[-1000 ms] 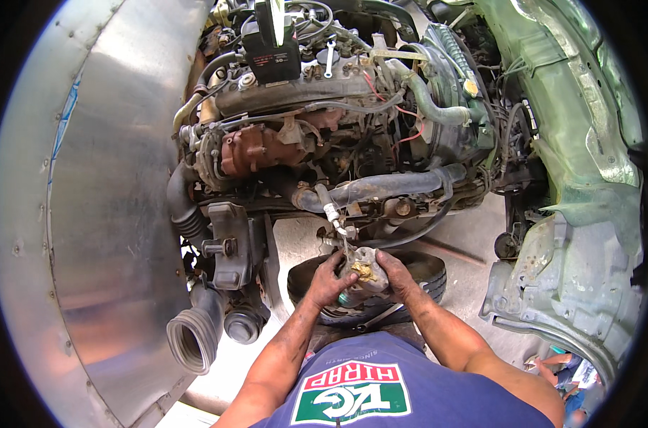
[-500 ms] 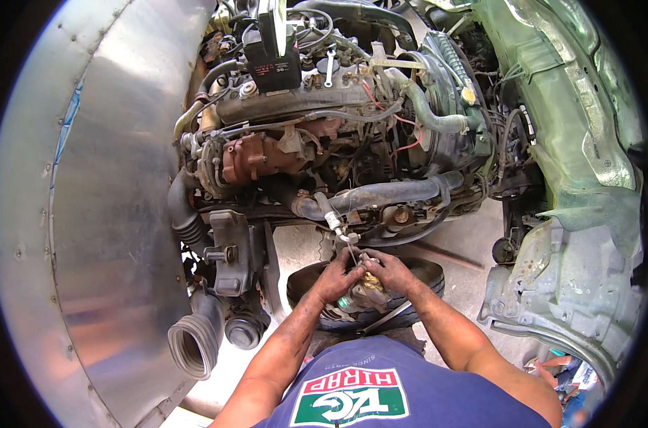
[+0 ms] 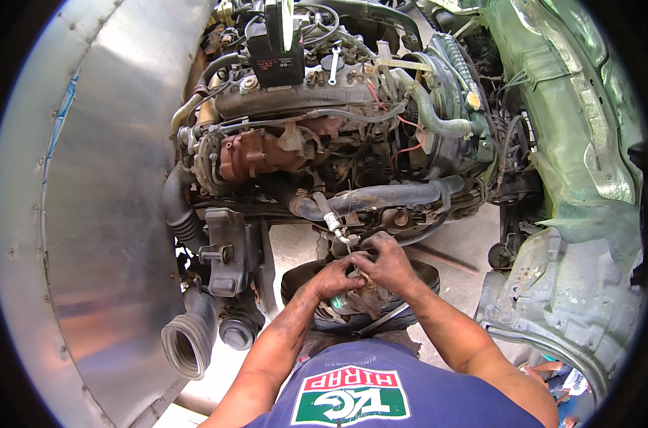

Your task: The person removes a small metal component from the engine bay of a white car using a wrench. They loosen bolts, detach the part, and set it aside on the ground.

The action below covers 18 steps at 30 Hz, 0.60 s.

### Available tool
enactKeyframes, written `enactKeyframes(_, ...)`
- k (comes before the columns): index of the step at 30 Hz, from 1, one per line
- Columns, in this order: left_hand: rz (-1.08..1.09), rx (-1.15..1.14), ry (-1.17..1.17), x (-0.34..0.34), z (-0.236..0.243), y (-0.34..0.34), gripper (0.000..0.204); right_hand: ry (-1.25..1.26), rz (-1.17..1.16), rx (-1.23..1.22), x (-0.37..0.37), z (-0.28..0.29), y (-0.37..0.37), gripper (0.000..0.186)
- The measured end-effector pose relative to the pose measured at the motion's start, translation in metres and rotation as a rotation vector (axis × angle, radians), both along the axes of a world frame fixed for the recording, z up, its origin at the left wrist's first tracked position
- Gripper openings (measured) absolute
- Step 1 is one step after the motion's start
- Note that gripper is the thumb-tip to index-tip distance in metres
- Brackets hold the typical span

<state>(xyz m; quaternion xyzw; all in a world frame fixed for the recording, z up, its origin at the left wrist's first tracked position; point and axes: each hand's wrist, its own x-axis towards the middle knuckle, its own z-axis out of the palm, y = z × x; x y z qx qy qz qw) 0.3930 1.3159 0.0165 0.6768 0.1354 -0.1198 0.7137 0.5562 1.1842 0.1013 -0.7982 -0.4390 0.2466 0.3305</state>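
My left hand (image 3: 332,280) is closed around the upper part of a crumpled, grimy bundle (image 3: 370,299) with yellow and green bits, which sits over the tire. My right hand (image 3: 387,265) is raised just right of it, fingers curled near the angled end of a hose fitting (image 3: 335,225) with a white sleeve. A thin wire or line runs down from the fitting toward my fingers; what the right fingertips hold is hidden.
An open engine bay (image 3: 281,153) spreads ahead, with a black box (image 3: 274,57) and a wrench (image 3: 334,65) on top. A riveted metal panel (image 3: 103,214) stands left, green bodywork (image 3: 566,143) right. A tire (image 3: 295,285) lies below, a corrugated duct (image 3: 185,342) at lower left.
My right hand has moved up toward the hose fitting, its fingers bending over. My left hand has shifted slightly, and the bundle is more covered by my fingers.
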Motion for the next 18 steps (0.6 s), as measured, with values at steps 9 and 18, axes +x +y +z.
enactKeyframes(9,0.082,-0.126,0.099,0.008,-0.013,0.007,0.117,0.398,-0.293,-0.212,-0.004,0.001,0.029,0.018)
enactKeyframes(18,0.152,-0.301,0.076,0.002,-0.009,0.013,0.108,0.879,-0.357,0.105,0.01,-0.017,0.029,0.035)
